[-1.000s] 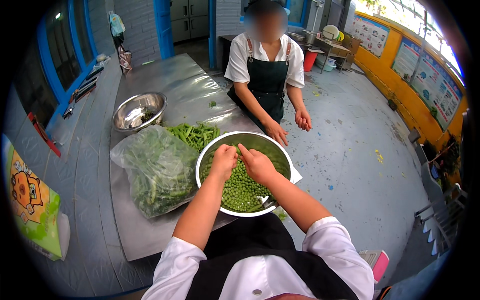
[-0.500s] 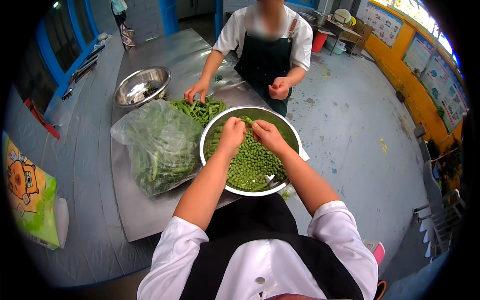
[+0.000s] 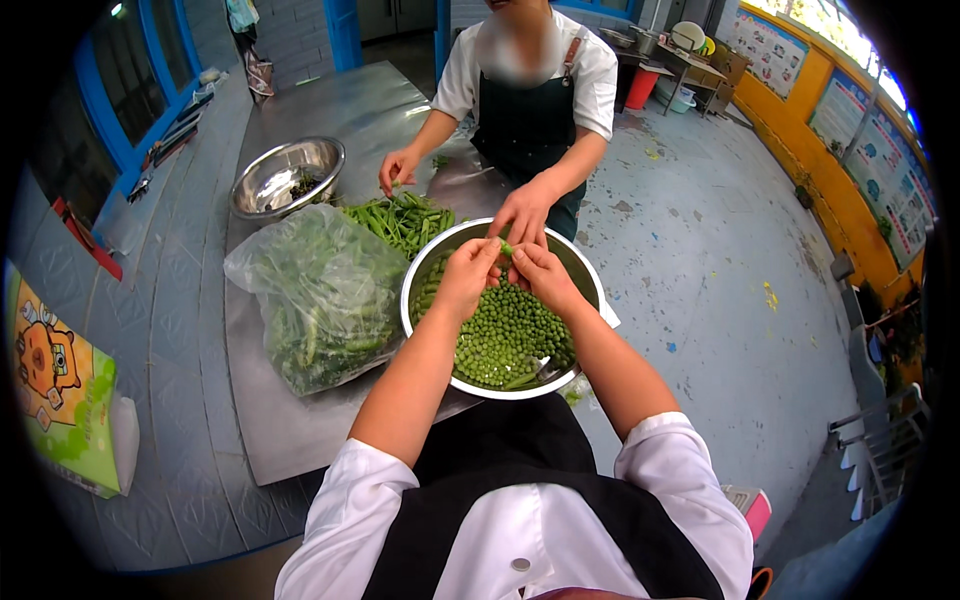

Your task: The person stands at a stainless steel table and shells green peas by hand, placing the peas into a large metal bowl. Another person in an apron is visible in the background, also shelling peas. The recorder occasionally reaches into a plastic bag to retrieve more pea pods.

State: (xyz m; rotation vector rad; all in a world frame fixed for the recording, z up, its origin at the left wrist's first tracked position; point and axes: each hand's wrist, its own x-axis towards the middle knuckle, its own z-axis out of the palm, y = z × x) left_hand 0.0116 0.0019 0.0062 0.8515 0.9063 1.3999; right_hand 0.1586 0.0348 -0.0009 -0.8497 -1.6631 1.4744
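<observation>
Above a wide steel bowl (image 3: 590, 378) of loose green peas (image 3: 512, 335), my two hands meet, fingers pinched together. Between them is a green pea pod (image 3: 506, 248). My left hand (image 3: 468, 278) grips its left end, while my right hand (image 3: 545, 276) has thumb and fingers on the other end. Whole pods (image 3: 428, 285) lie along the bowl's left side. A shiny metal piece, perhaps a utensil, pokes out of the peas at lower right. A co-worker's hand (image 3: 522, 210) reaches over the far rim, close beyond my fingers.
Left of the bowl, a clear plastic bag (image 3: 320, 290) of green pods rests on the metal table (image 3: 285, 430). Behind it are a pod heap (image 3: 400, 222), under the co-worker's other hand (image 3: 400, 170), and a smaller steel bowl (image 3: 250, 180). A green-yellow carton (image 3: 60, 390) stands far left.
The co-worker's hand on the right has come forward from the apron to over the bowl's far rim. Their other hand has lifted off the pod heap. My hands stay pinched at the pod.
</observation>
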